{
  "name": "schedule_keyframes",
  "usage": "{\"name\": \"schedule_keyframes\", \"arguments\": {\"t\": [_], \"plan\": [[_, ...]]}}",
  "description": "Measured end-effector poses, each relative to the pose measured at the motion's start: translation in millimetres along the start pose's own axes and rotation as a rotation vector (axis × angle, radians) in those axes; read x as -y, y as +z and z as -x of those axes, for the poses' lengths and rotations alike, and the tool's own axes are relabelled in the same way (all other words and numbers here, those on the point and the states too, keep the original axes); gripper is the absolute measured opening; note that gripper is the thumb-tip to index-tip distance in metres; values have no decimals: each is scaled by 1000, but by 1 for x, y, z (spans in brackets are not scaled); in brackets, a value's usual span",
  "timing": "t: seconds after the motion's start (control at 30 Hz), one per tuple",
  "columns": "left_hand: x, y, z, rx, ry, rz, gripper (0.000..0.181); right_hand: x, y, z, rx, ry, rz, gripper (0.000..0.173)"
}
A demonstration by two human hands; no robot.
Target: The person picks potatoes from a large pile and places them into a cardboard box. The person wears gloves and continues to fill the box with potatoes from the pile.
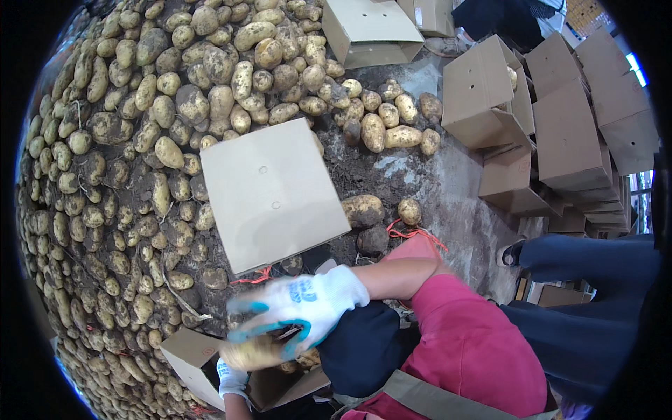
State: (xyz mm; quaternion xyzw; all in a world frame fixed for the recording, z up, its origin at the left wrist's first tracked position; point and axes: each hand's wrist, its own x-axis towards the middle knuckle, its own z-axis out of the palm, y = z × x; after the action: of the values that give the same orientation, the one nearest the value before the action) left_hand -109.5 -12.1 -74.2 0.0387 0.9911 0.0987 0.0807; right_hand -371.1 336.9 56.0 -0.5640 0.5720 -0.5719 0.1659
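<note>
My right hand [294, 315], in a white work glove with teal fingertips, holds a soil-marked potato [254, 353] just above an open cardboard box [191, 349]. Hand and potato are blurred. My left hand [231, 378], also gloved, reaches to the near part of that box; its fingers are hidden by the box and the potato, so its hold cannot be told. Some potatoes [308, 358] show inside the box. A second cardboard box [273, 194], its flat side up, lies beyond my right hand.
A large heap of potatoes [157, 152] covers the left and far side. Loose potatoes [374, 134] lie on the dirty floor. Cardboard boxes [567, 131] stand stacked at the right. A person in dark trousers [577, 257] stands close at the right; another is at the top.
</note>
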Motion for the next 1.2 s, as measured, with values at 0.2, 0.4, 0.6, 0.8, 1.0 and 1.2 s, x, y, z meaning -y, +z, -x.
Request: {"name": "schedule_keyframes", "arguments": {"t": [0.2,0.4,0.6,0.8,1.0,1.2], "plan": [[-32,-42,-5,382,-409,253,19,-83,-115,125,-1156,547,42,51],[-42,-41,4,333,-247,162,32,-193,-71,232,-1020,825,-675,82],[-54,-55,-5,380,-375,218,29,-144,28,43,-618,601,-226,97],[-49,-51,-9,354,-394,233,55,-159,106,-61,149,540,-249,84],[-43,-60,-13,381,-324,252,45,-188,-11,-42,-416,737,103,58],[-38,-56,-25,429,-298,234,39,-257,-153,45,-942,996,419,59]]}}
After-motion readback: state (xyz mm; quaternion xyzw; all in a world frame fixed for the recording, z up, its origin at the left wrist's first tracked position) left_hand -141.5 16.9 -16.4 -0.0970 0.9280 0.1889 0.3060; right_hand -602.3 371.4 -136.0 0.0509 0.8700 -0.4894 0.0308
